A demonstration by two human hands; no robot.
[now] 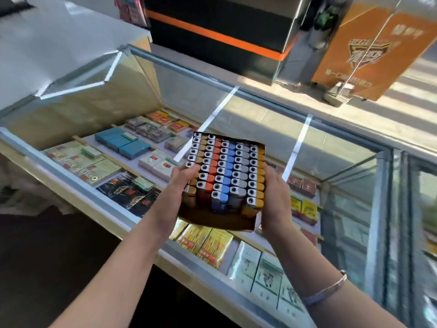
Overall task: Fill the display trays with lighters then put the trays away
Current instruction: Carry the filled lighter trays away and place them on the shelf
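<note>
A bracelet is worn on the right forearm, nearest the camera. A tray of lighters is held between both hands above a glass case. The tray's left side is gripped by the left hand, whose fingers are curled round its edge with the thumb laid across the nearest lighters. The tray's right side is pressed by the right hand, thumb against the wall; whether its fingers curl under the tray cannot be told. The lighters stand upright in rows, sorted by colour: gold, orange, blue, grey and gold again, metal caps uppermost. The near end of the tray is shown unfilled.

Under the glass, packs are laid flat in rows, in blue, white, black, yellow and red. Beyond the case, a black box with an orange stripe and an orange sign are seen.
</note>
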